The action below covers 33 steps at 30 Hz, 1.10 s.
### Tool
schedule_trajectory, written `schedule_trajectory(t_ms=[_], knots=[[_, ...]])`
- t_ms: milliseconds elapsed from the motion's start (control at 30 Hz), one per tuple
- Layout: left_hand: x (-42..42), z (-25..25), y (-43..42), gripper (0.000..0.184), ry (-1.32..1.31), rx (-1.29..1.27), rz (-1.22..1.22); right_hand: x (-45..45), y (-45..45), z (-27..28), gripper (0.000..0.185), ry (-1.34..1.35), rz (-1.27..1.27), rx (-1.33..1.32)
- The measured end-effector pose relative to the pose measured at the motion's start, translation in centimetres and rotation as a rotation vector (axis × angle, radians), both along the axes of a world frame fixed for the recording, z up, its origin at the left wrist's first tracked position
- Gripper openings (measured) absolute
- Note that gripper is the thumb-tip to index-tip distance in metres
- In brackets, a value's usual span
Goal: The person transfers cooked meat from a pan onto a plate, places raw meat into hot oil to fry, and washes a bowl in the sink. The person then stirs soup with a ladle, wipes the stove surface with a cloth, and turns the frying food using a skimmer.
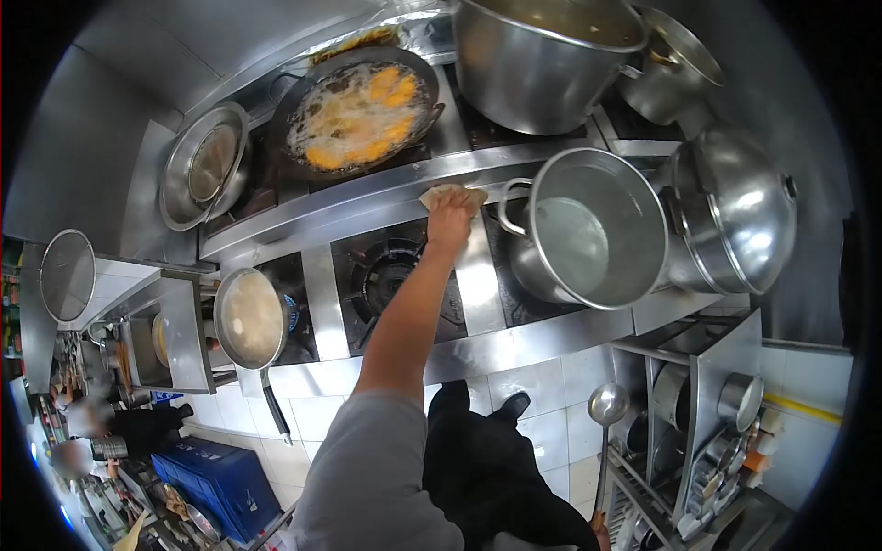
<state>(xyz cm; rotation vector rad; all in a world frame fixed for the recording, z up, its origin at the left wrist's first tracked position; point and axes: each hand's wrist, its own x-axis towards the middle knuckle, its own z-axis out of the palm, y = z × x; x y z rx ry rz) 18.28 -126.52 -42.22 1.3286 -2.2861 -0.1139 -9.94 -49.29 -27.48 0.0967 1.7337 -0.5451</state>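
Note:
My left hand (450,213) presses a tan cloth (478,196) onto the steel ledge (349,208) between the rear and front burners, its fingers closed over it. At the lower edge, my right hand (601,531) shows only in part, wrapped round the handle of a ladle (607,404) whose bowl points up. Just right of the cloth stands a large steel pot (634,216) with pale liquid inside. Beneath my left forearm lies a bare gas burner (390,271).
Food fries in bubbling oil in a black wok (303,156). A pan (250,320) of cloudy liquid sits over a blue flame, its handle jutting forward. Tall stockpot (542,83) and domed lidded pot (735,211) stand right. A shelf rack (684,413), blue bin (216,487) and people (138,427) are nearby.

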Motion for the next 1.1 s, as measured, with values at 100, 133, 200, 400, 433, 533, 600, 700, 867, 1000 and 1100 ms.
schedule_trajectory(t_ms=[100,133,200,400,433,533,600,700,867,1000,1100], knots=[[6.0,-0.6,-2.7,0.039,-0.3,0.434,0.092,0.9,-1.5,-0.7,0.015,-0.014,-0.068,0.032],[9.7,-2.1,-2.8,0.038,-0.213,0.388,0.147,1.3,-1.7,-0.8,0.015,-0.02,-0.076,0.04],[16.7,-2.2,-1.1,0.035,-0.088,0.278,0.258,1.6,-1.7,-1.3,0.015,-0.032,-0.088,0.051],[27.9,3.1,1.4,0.04,-0.046,0.467,0.644,1.6,-1.1,-3.5,0.016,-0.046,-0.098,0.043],[28.9,1.9,1.6,0.04,-0.054,0.47,0.656,1.3,-0.4,-4.1,0.017,-0.046,-0.095,0.041],[33.0,-6.6,2.6,0.045,-0.483,0.075,0.444,-0.1,2.5,-6.3,0.018,-0.054,-0.094,0.031],[31.1,-2.7,6.7,0.046,-0.349,0.212,0.482,-0.5,2.1,-6.2,0.019,-0.065,-0.088,0.03],[30.4,-1.6,13.8,0.05,-0.131,0.383,0.55,1.1,-7.0,-2.5,0.022,-0.003,-0.094,-0.056],[30.0,-2.4,28.6,0.041,-0.196,0.289,0.488,-0.9,-7.7,-3.5,0.023,-0.131,-0.156,-0.064],[29.1,-0.3,30.1,0.036,-0.305,0.405,0.524,-0.6,-7.5,-2.6,0.025,-0.022,-0.115,-0.009],[29.0,1.4,21.6,0.029,-0.299,0.115,0.41,-1.0,-4.2,-4.6,0.025,-0.031,-0.179,-0.02]])
